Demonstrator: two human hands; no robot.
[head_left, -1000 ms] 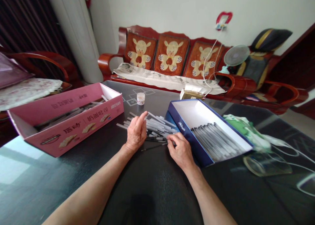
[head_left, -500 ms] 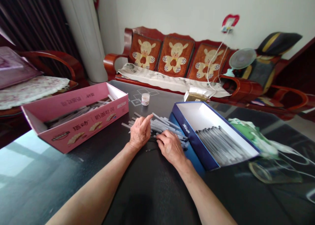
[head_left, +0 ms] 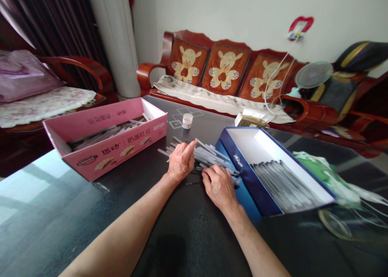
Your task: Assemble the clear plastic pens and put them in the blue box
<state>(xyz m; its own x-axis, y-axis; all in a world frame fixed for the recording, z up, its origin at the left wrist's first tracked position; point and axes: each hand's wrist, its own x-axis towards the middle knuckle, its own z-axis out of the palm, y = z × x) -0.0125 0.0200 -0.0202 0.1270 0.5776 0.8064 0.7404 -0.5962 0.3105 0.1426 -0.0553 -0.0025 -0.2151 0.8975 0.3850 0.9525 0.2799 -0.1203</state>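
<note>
Pink biscuit carton (head_left: pixel 113 149) on left, full of clear pen tubes (head_left: pixel 103 134) lying lengthwise. Blue-edged white box (head_left: pixel 242 176) on right, grey pens (head_left: pixel 283 184) packed along one side. Loose pile of tubes (head_left: pixel 212 155) on dark glass table (head_left: pixel 91 196) between both. Left hand (head_left: pixel 182 161) at pile edge, fingers spread, index lifted, nothing pinched. Right hand (head_left: pixel 220 187) curled onto tubes, fingertips hidden, pinch can't tell. Small white jar (head_left: pixel 187 121) behind pile. Green cloth (head_left: pixel 321 176) past box, blurry.

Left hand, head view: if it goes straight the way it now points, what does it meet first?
Probably the upper ends of the loose pale plastic tubes, right by the left hand's index fingertip. It may just skim past them; depth is unclear from this view.
</note>
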